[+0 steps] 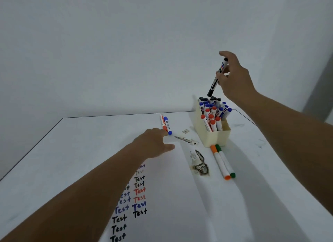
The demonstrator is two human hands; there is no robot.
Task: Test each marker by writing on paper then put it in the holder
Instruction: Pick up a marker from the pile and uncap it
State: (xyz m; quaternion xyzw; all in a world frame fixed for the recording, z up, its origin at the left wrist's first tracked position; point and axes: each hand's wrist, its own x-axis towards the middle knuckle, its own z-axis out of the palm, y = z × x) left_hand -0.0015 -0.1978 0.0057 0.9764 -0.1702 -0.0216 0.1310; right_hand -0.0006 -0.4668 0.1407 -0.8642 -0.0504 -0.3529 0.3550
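**Black marker held over a crowded holder**

The cream holder [214, 137] stands toward the far right of the surface, packed with upright markers whose black, blue and red caps [212, 113] crowd its opening. Just in front of the holder, an orange marker [219, 162] and a green marker [225, 160] lie side by side, touching, with their far ends almost against its front wall. To the left of the holder, near the far edge, a red marker [163, 122] and a blue marker [168, 125] lie together. Between these and the holder, dark smudged stains [200, 165] mark the sheet. Left of the holder and nearer the camera, the paper [171, 196] carries two columns of the word "Test" [139, 196] in black, blue and red, partly hidden by the left forearm.

The surface [90, 142] is white with a thin dark edge; behind it rises a plain pale wall [126, 43], and a grey strip shows at the far right.

The right hand [234, 79] hovers above the holder, fingers and thumb pinching a black marker [217, 77] at its middle; the marker hangs tilted, its lower end just over the black caps in the holder's far part. The left hand [155, 144] reaches out left of the holder, fingers loosely extended and holding nothing, fingertips at the near ends of the red and blue markers; contact cannot be told.
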